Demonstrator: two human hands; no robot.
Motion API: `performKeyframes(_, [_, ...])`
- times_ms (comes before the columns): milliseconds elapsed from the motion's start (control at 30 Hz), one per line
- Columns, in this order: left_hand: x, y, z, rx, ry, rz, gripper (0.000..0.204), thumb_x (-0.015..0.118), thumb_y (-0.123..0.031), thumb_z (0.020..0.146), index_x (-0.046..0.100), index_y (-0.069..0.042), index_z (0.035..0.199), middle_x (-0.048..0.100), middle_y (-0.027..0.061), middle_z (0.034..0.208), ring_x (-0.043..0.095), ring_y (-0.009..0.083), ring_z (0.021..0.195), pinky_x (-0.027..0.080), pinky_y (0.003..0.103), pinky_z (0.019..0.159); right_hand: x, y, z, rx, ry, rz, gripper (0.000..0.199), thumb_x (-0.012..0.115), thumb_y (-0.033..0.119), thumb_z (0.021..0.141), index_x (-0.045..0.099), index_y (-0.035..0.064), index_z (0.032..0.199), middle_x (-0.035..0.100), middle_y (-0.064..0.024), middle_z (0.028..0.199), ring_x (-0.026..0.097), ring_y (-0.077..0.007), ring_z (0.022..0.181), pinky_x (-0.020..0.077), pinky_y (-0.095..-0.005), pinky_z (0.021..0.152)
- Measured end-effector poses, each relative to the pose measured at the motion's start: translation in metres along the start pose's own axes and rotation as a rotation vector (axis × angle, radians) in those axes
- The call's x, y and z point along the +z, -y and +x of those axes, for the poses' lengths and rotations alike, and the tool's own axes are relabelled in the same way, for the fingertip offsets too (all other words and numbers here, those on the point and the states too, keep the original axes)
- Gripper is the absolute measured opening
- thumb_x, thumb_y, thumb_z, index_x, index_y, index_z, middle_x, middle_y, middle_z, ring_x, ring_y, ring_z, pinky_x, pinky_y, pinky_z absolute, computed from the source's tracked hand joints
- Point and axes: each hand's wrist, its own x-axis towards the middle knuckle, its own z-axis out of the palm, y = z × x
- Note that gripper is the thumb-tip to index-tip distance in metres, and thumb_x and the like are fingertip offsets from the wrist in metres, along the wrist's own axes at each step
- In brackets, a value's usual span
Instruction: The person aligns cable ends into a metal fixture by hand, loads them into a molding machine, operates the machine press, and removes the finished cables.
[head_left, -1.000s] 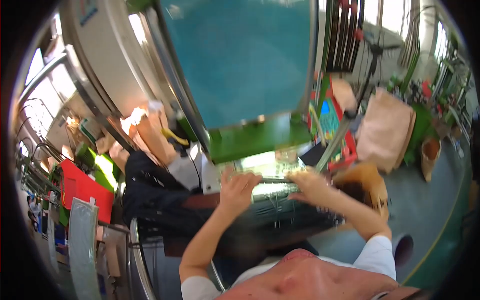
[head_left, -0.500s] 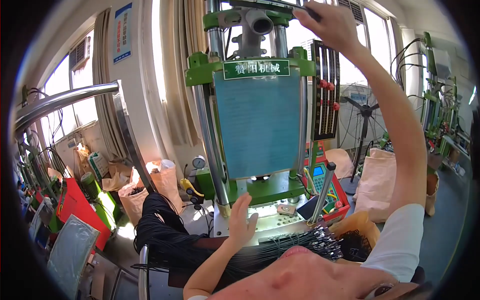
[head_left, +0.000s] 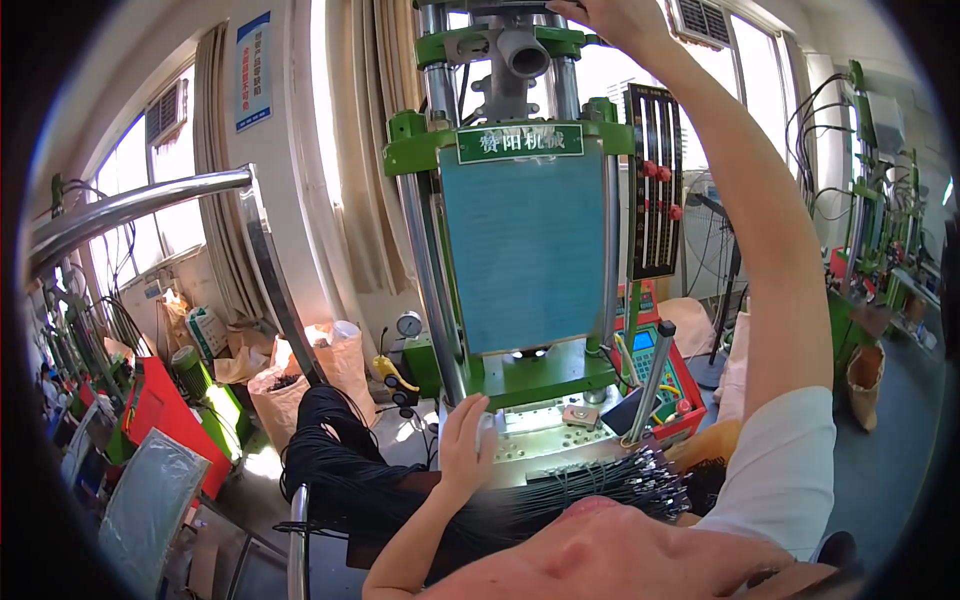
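My right hand is raised to the top of a green upright press, partly cut off by the picture's edge. Its fingers close on a dark bar up there. Low at the press's front left, my left hand is open, fingers pointing up and apart from the bar. It is beside the metal worktable, where a small block lies. Black cables with shiny ends lie across the near side. A blue-green panel covers the press's middle.
A bent metal rail and a thick black cable bundle are on the left. At the right stand a red control box and a black slotted panel. Paper sacks stand behind the bundle.
My right hand has shifted left and up, along with the dark bar at the top. My left hand has moved slightly left. The whole view has shifted a little.
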Motion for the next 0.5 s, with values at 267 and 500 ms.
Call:
performKeyframes(267, [-0.006, -0.003, -0.007, -0.053, -0.021, 0.017, 0.042, 0.058, -0.002, 0.079, 0.055, -0.002, 0.121, 0.056, 0.0126, 0.122, 0.054, 0.0293, 0.108, 0.043, 0.035, 0.092, 0.005, 0.045, -0.026, 0.935, 0.102, 0.919, 0.055, 0.038, 0.05, 0.095, 0.06, 0.0046, 0.074, 0.051, -0.0028, 0.055, 0.04, -0.0155, 0.044, 0.0331, -0.0273, 0.046])
performKeyframes(500, [0.02, 0.0, -0.022, -0.228, 0.298, -0.14, 0.032, 0.054, -0.007, 0.084, 0.058, -0.002, 0.115, 0.058, 0.0114, 0.118, 0.055, 0.0293, 0.106, 0.042, 0.034, 0.092, -0.037, 0.021, -0.106, 1.037, 0.345, 0.923, 0.061, 0.03, 0.05, 0.096, 0.06, 0.0024, 0.072, 0.043, -0.0001, 0.048, 0.03, -0.0106, 0.036, 0.0262, -0.0241, 0.041])
